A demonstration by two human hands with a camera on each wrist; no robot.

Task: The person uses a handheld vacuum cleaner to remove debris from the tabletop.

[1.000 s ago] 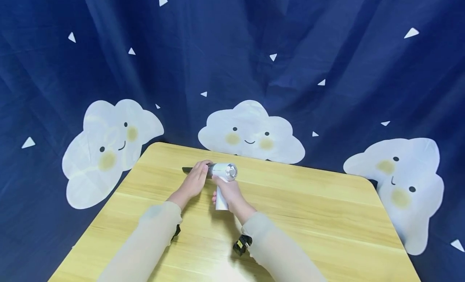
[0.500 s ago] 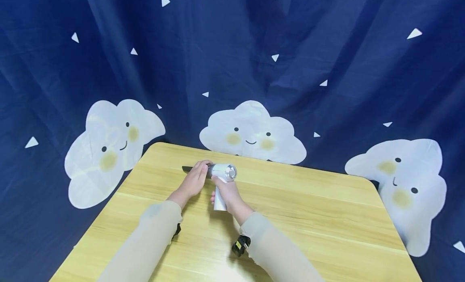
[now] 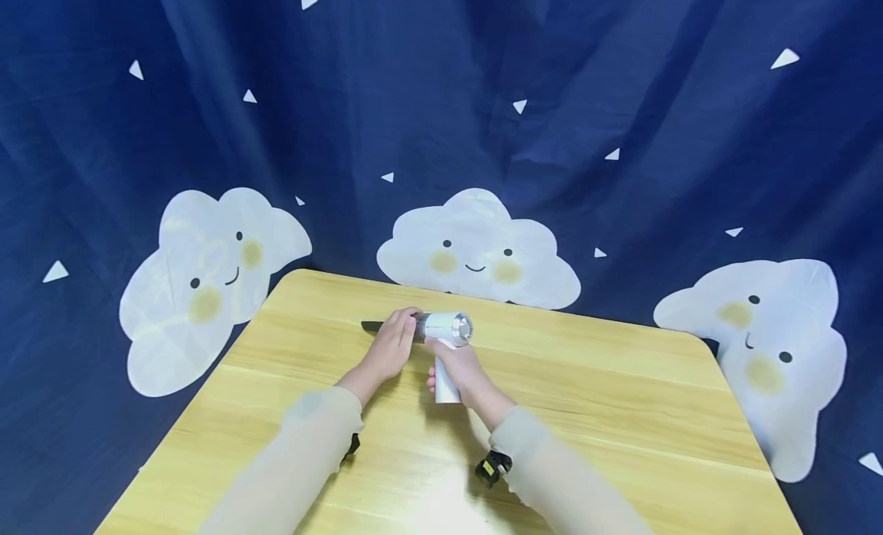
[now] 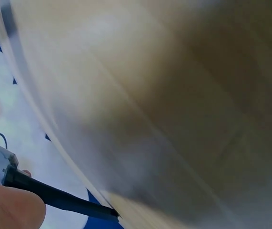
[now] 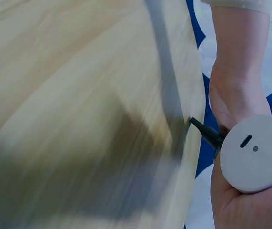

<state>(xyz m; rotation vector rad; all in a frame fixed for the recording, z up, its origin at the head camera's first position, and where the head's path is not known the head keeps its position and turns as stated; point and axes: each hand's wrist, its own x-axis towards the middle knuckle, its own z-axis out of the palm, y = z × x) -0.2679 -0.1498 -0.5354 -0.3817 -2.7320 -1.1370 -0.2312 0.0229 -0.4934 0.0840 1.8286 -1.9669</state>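
Note:
A small white handheld vacuum cleaner (image 3: 443,326) is held over the table, its silver round end turned right and its black crevice nozzle (image 3: 371,326) pointing left. My right hand (image 3: 465,370) grips the white handle from the right side. On the dark see-through front section, my left hand (image 3: 392,346) lies with its fingers curled over the top and the thumb on the near side. The left wrist view catches the long black nozzle running past part of the left hand (image 4: 12,207). In the right wrist view, the round handle base (image 5: 264,167) shows a slot and a small dot.
The light wooden table (image 3: 607,412) spreads under both arms, with rounded far corners. Behind it hangs a dark blue curtain (image 3: 441,83) printed with white clouds and triangles. A black device (image 3: 493,467) sits at the right wrist.
Both hands and the vacuum cleaner have shifted a little to the right over the last half second. Their hold on it looks the same.

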